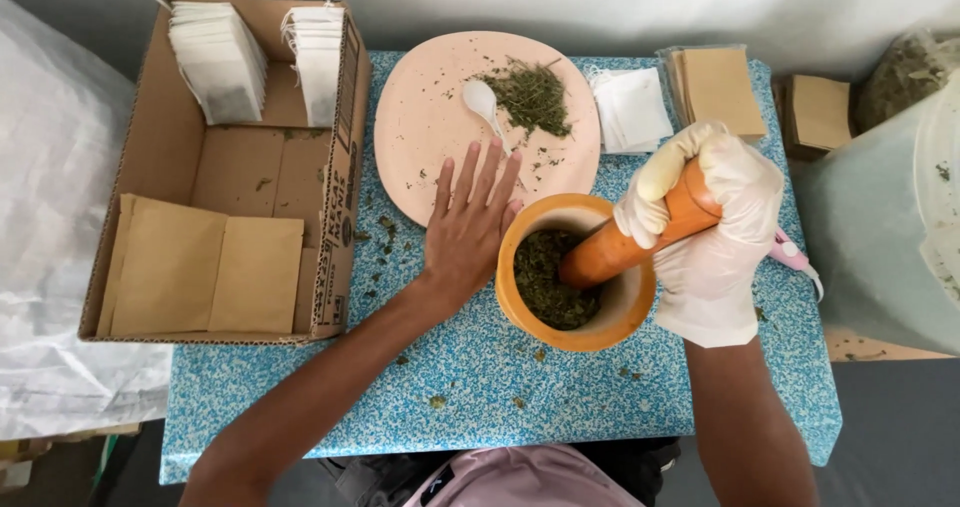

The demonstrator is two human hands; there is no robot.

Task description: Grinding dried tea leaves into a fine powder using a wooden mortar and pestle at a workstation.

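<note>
Over the mortar, the gloved right hand grips the pestle; the left hand lies flat, fingers spread.

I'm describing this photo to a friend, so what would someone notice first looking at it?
First the orange mortar of crushed green leaves at the centre of the speckled blue table, with the gloved right hand gripping an orange pestle in it. The bare left hand lies flat beside it, fingers over the edge of a pink plate holding loose herbs and a white spoon. At left, a cardboard box holds tea bags and brown envelopes.
</note>
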